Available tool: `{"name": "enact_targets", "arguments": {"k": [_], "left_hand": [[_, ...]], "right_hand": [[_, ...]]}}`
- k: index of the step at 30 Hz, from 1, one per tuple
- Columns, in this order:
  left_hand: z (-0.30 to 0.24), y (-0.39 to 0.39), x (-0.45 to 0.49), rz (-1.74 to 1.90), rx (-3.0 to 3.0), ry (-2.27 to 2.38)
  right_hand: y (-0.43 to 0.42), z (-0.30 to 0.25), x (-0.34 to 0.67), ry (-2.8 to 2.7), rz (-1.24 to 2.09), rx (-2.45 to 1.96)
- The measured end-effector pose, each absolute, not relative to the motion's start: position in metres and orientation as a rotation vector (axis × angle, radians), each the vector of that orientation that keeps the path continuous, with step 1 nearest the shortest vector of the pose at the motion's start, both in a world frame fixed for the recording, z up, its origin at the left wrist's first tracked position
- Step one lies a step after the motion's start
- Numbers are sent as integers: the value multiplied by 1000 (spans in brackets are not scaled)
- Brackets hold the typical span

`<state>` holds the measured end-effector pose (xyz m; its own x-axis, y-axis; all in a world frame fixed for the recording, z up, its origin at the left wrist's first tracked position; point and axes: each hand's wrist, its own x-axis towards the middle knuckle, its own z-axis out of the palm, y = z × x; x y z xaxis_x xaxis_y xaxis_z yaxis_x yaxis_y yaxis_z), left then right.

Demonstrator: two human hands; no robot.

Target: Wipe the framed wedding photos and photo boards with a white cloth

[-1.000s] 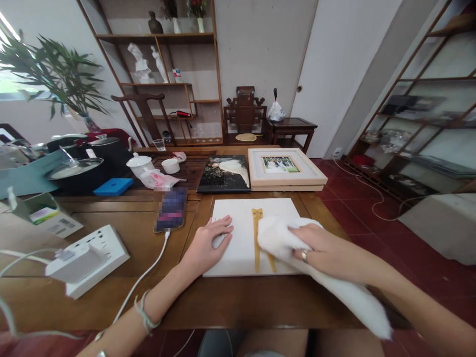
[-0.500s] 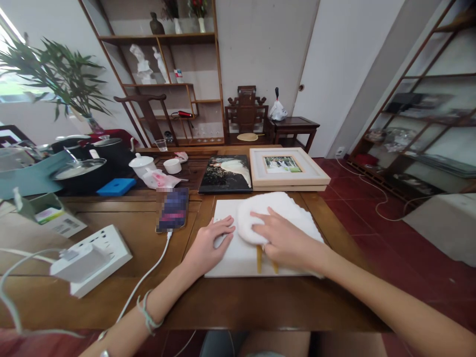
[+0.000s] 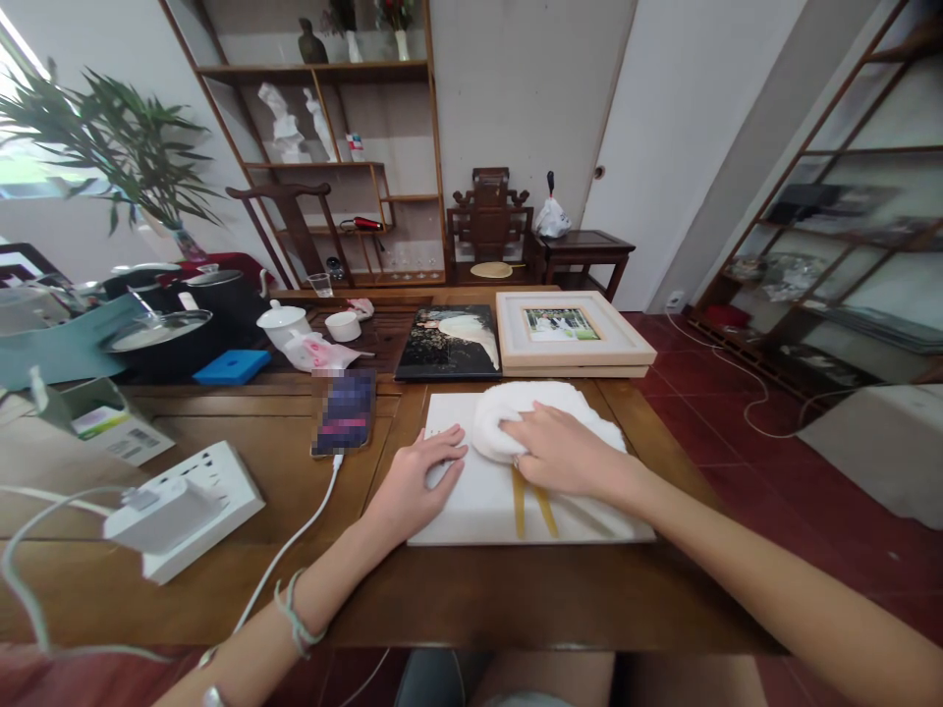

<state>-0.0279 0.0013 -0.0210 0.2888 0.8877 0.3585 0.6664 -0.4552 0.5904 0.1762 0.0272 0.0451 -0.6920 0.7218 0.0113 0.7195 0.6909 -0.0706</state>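
A white board (image 3: 478, 511) lies flat near the table's front edge, with two yellow strips (image 3: 543, 511) showing on its lower part. My left hand (image 3: 427, 476) rests on the board's left side, its fingers stretched out and holding nothing. Bunched under my right hand (image 3: 552, 447) is a fluffy white cloth (image 3: 493, 422), which covers the board's upper middle and right. The fingers of that hand are bent and press into the cloth, so their tips are partly hidden. What lies beneath the cloth cannot be seen.
Behind the board are a dark picture panel (image 3: 449, 344) and a light wooden photo frame (image 3: 589, 329). To the left lie a charging phone (image 3: 346, 412), a power strip (image 3: 198, 516), a blue block (image 3: 232, 367), a white teapot (image 3: 283, 322) and a black pan (image 3: 166, 339).
My right hand has shifted slightly up and gathered the cloth, uncovering more of the yellow strips and the board's lower right. My left hand stays in place.
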Motion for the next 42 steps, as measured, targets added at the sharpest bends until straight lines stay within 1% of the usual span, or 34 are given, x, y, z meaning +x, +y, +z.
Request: {"name": "enact_targets", "arguments": {"k": [3, 5, 12, 15, 18, 23, 26, 29, 32, 35, 37, 39, 42], "left_hand": [[-20, 1, -28, 951, 2242, 1401], [-19, 1, -28, 954, 2245, 1398], [-17, 1, -28, 939, 2265, 1390], [-18, 1, -27, 947, 2259, 1398], [-19, 1, -27, 948, 2256, 1400], [-19, 0, -28, 984, 2236, 1383], [-13, -1, -28, 1034, 2183, 1412], [-8, -2, -30, 1117, 2099, 1433], [-7, -2, -31, 1186, 2022, 1437], [-10, -1, -32, 1181, 2016, 1474], [-13, 0, -31, 1131, 2059, 1470], [-16, 0, -29, 1042, 2122, 1434], [-17, 1, -27, 931, 2204, 1387]], "right_hand": [[44, 40, 169, -2805, 35, -1208], [39, 38, 165, -2804, 43, -1162], [-36, 45, 175, -2913, 299, -913], [-52, 49, 183, -2936, 411, -859], [-41, 47, 188, -2875, 438, -963], [9, 42, 180, -2762, 311, -1198], [27, 40, 164, -2729, 235, -1227], [25, 37, 148, -2774, 240, -1107], [7, 36, 142, -2877, 293, -858], [-18, 40, 151, -2946, 347, -638], [-32, 46, 162, -2966, 382, -581], [-40, 52, 174, -2971, 403, -644], [-35, 55, 186, -2937, 356, -892]]}}
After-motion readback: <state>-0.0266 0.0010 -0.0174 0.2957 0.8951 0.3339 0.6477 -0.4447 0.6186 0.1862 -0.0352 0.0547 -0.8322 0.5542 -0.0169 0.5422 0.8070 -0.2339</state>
